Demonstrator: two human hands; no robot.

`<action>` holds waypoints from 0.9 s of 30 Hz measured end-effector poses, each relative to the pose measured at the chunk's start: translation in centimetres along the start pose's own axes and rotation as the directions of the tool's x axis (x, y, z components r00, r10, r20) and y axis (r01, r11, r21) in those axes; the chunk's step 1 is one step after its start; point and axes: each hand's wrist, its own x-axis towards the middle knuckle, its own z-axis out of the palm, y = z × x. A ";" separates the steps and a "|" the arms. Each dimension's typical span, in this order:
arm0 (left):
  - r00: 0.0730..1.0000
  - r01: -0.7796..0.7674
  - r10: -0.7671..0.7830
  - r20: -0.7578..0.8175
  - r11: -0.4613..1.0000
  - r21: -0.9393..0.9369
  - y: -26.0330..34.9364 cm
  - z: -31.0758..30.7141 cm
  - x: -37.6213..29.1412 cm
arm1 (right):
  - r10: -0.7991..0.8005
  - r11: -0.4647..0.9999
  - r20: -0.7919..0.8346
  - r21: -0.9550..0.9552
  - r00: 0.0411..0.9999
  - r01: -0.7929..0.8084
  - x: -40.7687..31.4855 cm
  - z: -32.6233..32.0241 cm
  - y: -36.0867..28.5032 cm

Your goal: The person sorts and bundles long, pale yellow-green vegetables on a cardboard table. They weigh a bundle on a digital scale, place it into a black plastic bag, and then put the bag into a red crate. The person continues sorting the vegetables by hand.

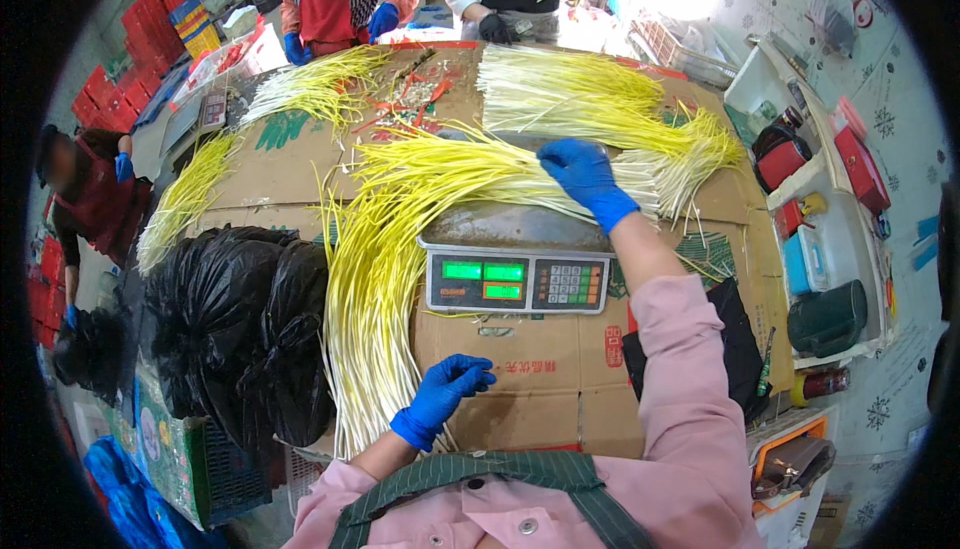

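My right hand (585,177), in a blue glove, is on the white stems of a bundle of yellow chives (457,166) that lies across the pan of a digital scale (517,279). Its fingers bend down toward the stems; whether they grip any is hidden. Below the scale, my left hand (450,395), also gloved in blue, hovers near the cardboard with loosely bent fingers and nothing visible in it. Just left of it, a long sheaf of yellow chives (375,324) runs down to the near edge, white ends toward me. The scale's green displays are lit.
More chives (562,91) are heaped at the far right. Black plastic bags (232,331) bulge at the left, and a flat black bag (724,346) lies right. White foam boxes (821,237) line the right edge. Across the table stand two people; another person is at left.
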 end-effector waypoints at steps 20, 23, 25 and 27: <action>0.831 -0.284 0.297 -0.470 0.954 0.100 7.1 -5.2 -8.0 | 0.485 -0.046 0.057 0.998 0.873 -0.040 -5.5 2.0 -9.3; 0.546 -0.438 0.565 -0.618 0.822 0.365 11.3 -7.5 -12.7 | 0.404 -0.097 0.148 0.988 0.903 -0.119 -9.5 6.1 -14.1; 0.397 -0.429 0.692 -0.603 0.721 0.544 13.8 -8.6 -16.3 | 0.405 -0.102 0.153 0.987 0.901 -0.121 -11.5 8.4 -18.1; 0.257 -0.416 0.685 -0.682 0.715 0.561 15.4 -9.1 -18.6 | 0.387 -0.028 0.111 0.994 0.915 -0.109 -12.8 10.9 -23.8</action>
